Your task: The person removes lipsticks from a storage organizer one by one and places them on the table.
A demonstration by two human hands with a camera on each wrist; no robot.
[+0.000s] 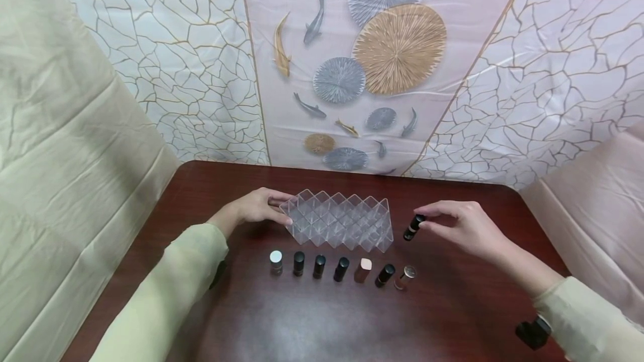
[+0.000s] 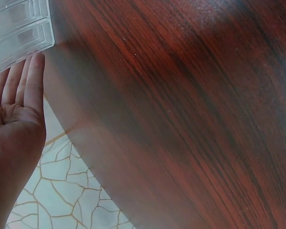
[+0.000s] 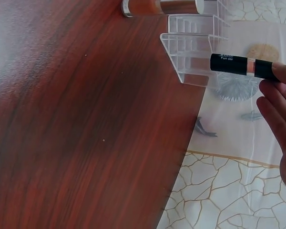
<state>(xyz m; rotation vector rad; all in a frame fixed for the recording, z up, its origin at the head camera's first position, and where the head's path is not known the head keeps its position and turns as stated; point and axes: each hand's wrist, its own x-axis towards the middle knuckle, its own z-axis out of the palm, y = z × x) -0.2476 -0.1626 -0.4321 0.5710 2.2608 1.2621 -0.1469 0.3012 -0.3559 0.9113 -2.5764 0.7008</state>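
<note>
A clear plastic lipstick organizer (image 1: 342, 221) with diamond-shaped compartments stands toward the back of the table. My left hand (image 1: 259, 206) holds its left end, thumb at the near side and fingers at the far side; in the left wrist view the fingers (image 2: 34, 81) look nearly straight against it. Off the organizer's right end, my right hand (image 1: 465, 225) pinches a black lipstick (image 3: 240, 66) by one end between thumb and fingers. The lipstick is tilted, and a pinkish band shows around its middle. The compartments I can make out hold no lipstick.
In front of the organizer, a row of upright lipsticks includes a white-capped one (image 1: 275, 262), several black ones (image 1: 341, 269), a pink one (image 1: 363, 270) and a brownish clear-capped tube (image 1: 405, 277). The dark red wooden table (image 1: 302, 328) ends at a patterned cloth backdrop (image 1: 211, 71).
</note>
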